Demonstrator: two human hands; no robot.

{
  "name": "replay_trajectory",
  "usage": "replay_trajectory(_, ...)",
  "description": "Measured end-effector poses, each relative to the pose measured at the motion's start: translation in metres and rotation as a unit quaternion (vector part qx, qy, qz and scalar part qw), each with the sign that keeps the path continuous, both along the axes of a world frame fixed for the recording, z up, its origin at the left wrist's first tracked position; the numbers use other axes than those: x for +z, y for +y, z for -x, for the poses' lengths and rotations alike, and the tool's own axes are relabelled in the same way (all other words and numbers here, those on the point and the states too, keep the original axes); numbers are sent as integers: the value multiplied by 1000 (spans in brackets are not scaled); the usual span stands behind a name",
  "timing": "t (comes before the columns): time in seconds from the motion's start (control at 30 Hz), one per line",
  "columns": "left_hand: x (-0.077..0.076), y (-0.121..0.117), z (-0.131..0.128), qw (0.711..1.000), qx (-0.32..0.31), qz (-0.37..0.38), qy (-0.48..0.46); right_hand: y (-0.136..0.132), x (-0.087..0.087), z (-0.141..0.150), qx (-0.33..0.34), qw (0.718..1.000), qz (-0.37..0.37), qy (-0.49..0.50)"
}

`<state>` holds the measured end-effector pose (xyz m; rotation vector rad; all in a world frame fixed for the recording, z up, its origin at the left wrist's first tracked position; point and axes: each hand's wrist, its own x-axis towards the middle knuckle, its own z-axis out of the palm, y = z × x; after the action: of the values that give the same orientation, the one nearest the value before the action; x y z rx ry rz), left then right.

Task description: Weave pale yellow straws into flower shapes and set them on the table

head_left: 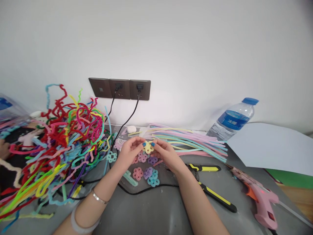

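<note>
A pale yellow pipe-cleaner flower (148,147) is pinched between my two hands, above the grey table. My left hand (132,150) grips its left side with thumb and fingers, and my right hand (165,152) grips its right side. Just below lie finished-looking fuzzy flowers: a pink flower (142,157), a dark purple flower (152,160), a coral flower (138,173), a lilac flower (148,173) and a blue flower (153,179). Left of my left hand rests a mint flower (111,157). A folded mint pipe cleaner (130,178) lies under my left wrist.
A big tangle of colourful pipe cleaners (70,140) covers the left. Straight pastel pipe cleaners (190,140) lie behind my hands. To the right are yellow-black pliers (207,182), a pink glue gun (261,195), a water bottle (232,119) and white paper (274,147). A black cable (146,188) crosses the table.
</note>
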<state>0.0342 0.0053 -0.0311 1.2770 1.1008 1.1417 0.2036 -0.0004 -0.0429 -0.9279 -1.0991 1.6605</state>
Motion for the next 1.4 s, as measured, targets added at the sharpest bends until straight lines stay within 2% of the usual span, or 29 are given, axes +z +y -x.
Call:
replay_trajectory(0.23, -3, 1, 1, 1000, -10, 2, 3, 0, 0, 2, 2, 1000, -19, -20)
replay_trajectory(0.4, -3, 1, 1, 1000, -22, 21, -1, 0, 0, 3, -27, 999, -13, -40)
replay_trajectory(0.6, -10, 1, 0, 1000, -25, 11, 4, -1, 1, 3, -23, 1000, -2, 6)
replay_trajectory(0.73, -14, 3, 2, 998, -48, -23, 15, -1, -1, 4, -33, 999, -24, -14)
replay_trajectory(0.93, -12, 4, 4, 998, -43, -47, 29, 1, 0, 3, -68, 992, -81, -70)
replay_trajectory(1.07, -9, 2, 4, 998, -39, -35, 33, 0, 3, 1, -50, 990, -93, -92)
replay_trajectory(1.4, -5, 2, 5, 997, -58, -8, 54, -2, 7, -3, 18, 994, -57, -89)
